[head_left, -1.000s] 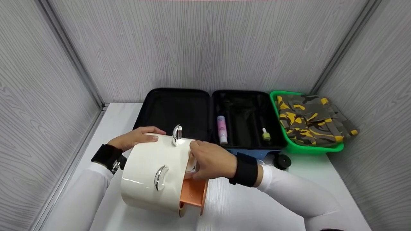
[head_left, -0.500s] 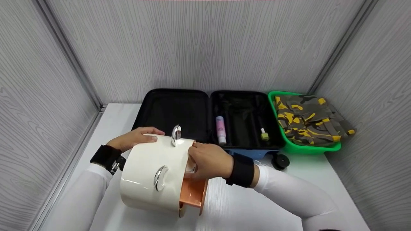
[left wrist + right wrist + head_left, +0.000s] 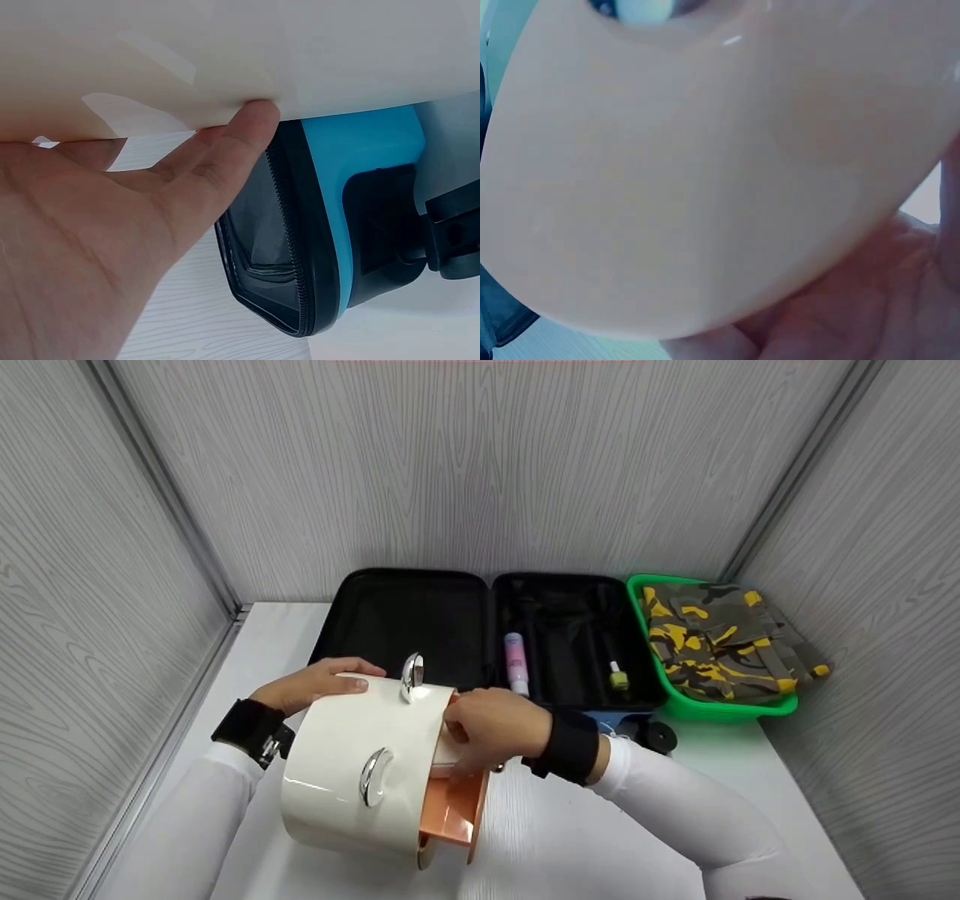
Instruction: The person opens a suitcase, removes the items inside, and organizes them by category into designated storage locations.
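A glossy cream organizer box [image 3: 360,735] with two silver handles stands near the front, its orange drawer [image 3: 450,810] pulled out to the right. My left hand [image 3: 315,686] rests on its far left side with fairly straight fingers. In the left wrist view, fingertips [image 3: 259,112] touch the box's lower edge. My right hand [image 3: 491,727] reaches over the drawer with curled fingers, the thumb by a whitish item [image 3: 444,750] inside. In the right wrist view, the cream drawer front [image 3: 705,187] hides most of the fingers; I cannot tell whether they grip the item.
Behind the box lies an open suitcase [image 3: 412,622] with black lining and a blue shell. Its right half holds a pink-and-lilac bottle [image 3: 516,664] and a small yellow-green bottle [image 3: 618,676]. A green basket [image 3: 720,709] with folded camouflage clothing [image 3: 712,641] stands at right.
My right hand shifts slightly over the drawer and its wrist turns, with the fingers more curled. A silver knob now shows beside it. The left hand and box stay in place.
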The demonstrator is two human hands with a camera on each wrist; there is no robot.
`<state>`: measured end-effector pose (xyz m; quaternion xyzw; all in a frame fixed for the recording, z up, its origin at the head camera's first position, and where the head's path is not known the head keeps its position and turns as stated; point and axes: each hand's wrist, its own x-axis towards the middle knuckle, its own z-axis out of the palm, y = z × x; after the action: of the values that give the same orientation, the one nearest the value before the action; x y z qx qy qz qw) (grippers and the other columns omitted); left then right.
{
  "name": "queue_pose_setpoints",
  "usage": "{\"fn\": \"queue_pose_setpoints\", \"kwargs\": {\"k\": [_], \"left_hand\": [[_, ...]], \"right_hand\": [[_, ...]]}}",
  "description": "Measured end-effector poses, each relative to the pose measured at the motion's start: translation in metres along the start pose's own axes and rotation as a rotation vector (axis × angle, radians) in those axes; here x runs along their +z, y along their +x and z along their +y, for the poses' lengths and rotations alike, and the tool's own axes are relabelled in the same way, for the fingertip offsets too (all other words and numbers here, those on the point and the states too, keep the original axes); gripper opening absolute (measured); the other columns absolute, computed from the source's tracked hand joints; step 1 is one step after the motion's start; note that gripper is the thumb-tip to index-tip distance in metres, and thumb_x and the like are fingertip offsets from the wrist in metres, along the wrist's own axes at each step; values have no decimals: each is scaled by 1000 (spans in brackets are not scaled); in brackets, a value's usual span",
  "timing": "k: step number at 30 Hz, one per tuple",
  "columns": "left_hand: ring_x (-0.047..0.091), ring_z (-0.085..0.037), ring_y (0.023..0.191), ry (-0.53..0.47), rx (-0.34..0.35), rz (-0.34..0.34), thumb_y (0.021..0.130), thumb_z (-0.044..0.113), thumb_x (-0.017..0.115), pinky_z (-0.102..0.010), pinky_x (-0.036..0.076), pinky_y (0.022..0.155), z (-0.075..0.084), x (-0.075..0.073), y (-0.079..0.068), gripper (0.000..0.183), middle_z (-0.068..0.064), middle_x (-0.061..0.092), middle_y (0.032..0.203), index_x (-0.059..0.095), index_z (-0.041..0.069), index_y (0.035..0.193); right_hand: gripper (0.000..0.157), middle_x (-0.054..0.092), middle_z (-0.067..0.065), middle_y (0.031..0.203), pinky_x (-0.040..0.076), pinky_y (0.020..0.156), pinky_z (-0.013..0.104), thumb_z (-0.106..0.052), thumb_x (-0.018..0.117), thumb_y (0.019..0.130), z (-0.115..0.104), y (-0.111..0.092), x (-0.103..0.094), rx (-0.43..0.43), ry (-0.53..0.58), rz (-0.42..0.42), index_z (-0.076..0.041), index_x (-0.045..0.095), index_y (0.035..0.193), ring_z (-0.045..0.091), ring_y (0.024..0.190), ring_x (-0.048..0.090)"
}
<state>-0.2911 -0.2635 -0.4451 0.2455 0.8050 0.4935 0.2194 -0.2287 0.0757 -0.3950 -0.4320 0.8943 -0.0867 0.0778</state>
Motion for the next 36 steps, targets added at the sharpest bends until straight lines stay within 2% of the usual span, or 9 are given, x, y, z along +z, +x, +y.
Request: {"fn": "queue_pose_setpoints", "kwargs": {"k": [4, 8, 13, 17, 22, 25, 27, 30, 36], "left_hand": [[70, -6, 111, -3, 0, -1, 109, 19, 60, -25, 62, 90, 0, 0, 0, 50, -6, 67, 135, 55, -9, 150], [69, -5, 110, 17, 19, -2, 109, 18, 59, -23, 61, 89, 0, 0, 0, 48, -13, 66, 136, 55, -10, 149], [69, -5, 110, 12, 24, -11, 109, 18, 59, -23, 61, 89, 0, 1, 1, 49, -14, 66, 136, 55, -10, 149], [71, -6, 110, -17, 3, -1, 109, 18, 60, -24, 62, 88, 0, 1, 1, 50, -3, 69, 133, 54, -10, 150], [70, -5, 111, -2, 10, -2, 109, 18, 59, -23, 62, 88, 0, 0, 0, 50, 1, 67, 133, 54, -9, 150], [69, -5, 111, 15, 22, -2, 110, 18, 59, -22, 61, 89, 1, 0, -1, 49, -2, 66, 134, 55, -9, 150], [69, -5, 112, 19, 23, 1, 110, 18, 59, -22, 61, 90, 1, 0, -2, 49, -2, 66, 134, 55, -9, 150], [69, -5, 111, 1, 11, 4, 109, 19, 59, -23, 62, 89, 0, 0, -2, 50, 1, 67, 132, 54, -9, 151], [70, -6, 109, -3, 22, 3, 110, 18, 59, -23, 62, 87, -1, 1, 0, 49, 3, 69, 129, 54, -10, 150]], "right_hand": [[33, 66, -7, 68, 43, 59, 27, -41, 92, 83, 5, 1, 0, -5, 19, -14, -16, 72, 72, 13, 68, 59], [27, 76, -1, 78, 51, 64, 27, -35, 84, 93, 15, -4, 2, -59, 102, 76, -12, 81, 81, 15, 70, 65], [24, 74, 7, 98, 58, 82, 37, -30, 79, 100, 33, -17, 6, -95, 236, 254, -7, 76, 94, 25, 92, 68], [31, 66, 5, 93, 53, 81, 33, -37, 82, 97, 51, -28, 11, -151, 283, 317, -8, 69, 95, 18, 89, 60], [45, 59, -6, 71, 42, 61, 21, -52, 90, 86, 64, -45, 16, -159, 238, 233, -14, 66, 81, 3, 66, 51], [44, 62, -10, 66, 40, 56, 19, -58, 91, 82, 65, -52, 19, -142, 152, 141, -18, 73, 78, 0, 60, 51], [39, 65, -10, 67, 41, 56, 18, -57, 90, 84, 65, -54, 22, -155, 94, 85, -19, 79, 83, -2, 61, 52], [27, 66, -7, 69, 40, 59, 17, -45, 86, 92, 63, -51, 30, -214, 83, 47, -18, 81, 92, -1, 64, 53], [24, 56, -5, 66, 34, 58, 17, -33, 77, 103, 57, -40, 44, -262, 171, 87, -14, 74, 88, 0, 59, 46]]}}
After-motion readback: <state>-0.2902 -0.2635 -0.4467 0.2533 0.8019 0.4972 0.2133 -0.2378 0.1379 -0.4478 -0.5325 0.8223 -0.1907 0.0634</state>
